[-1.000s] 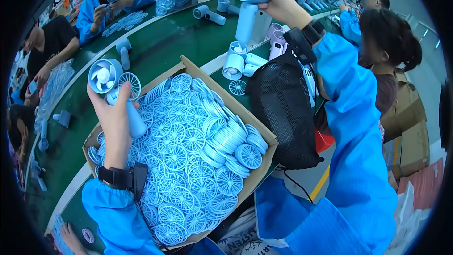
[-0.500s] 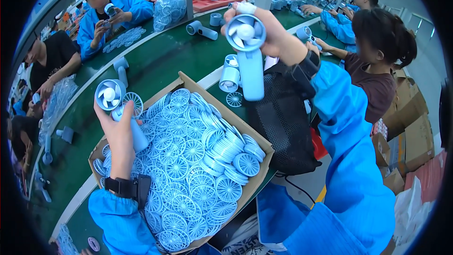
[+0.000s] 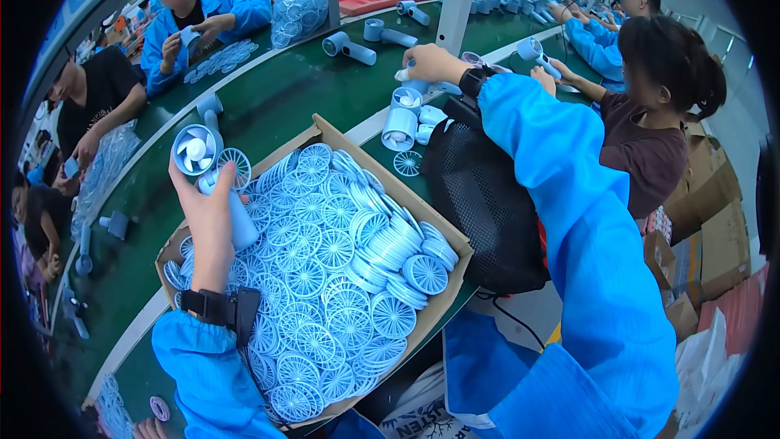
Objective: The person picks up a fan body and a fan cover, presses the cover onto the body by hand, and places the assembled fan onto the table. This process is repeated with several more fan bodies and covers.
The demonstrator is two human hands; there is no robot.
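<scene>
My left hand point(image 3: 207, 215) is wrapped round a light blue handheld fan point(image 3: 196, 150), its white blades facing up and its handle slanting down under my fingers. A round spoked grille point(image 3: 235, 167) sits by my fingertips beside the fan head. Farther off, my right hand point(image 3: 436, 65) reaches over the belt, fingers curled down on a handheld fan point(image 3: 418, 84) mostly covered by the hand. Just nearer stand fan heads with white blades point(image 3: 399, 129). An open cardboard box point(image 3: 447, 293) full of loose and stacked blue grilles lies between my arms.
A black mesh bag point(image 3: 479, 203) lies right of the box, under my right forearm. Several fan bodies point(image 3: 349, 48) rest along the green conveyor point(image 3: 276, 102). A metal post point(image 3: 460, 8) rises behind my right hand. Co-workers sit across the belt and at the right.
My right hand has carried its fan away from me and lowered it among the other fans by the belt edge. My left hand keeps its fan, the head tilted slightly.
</scene>
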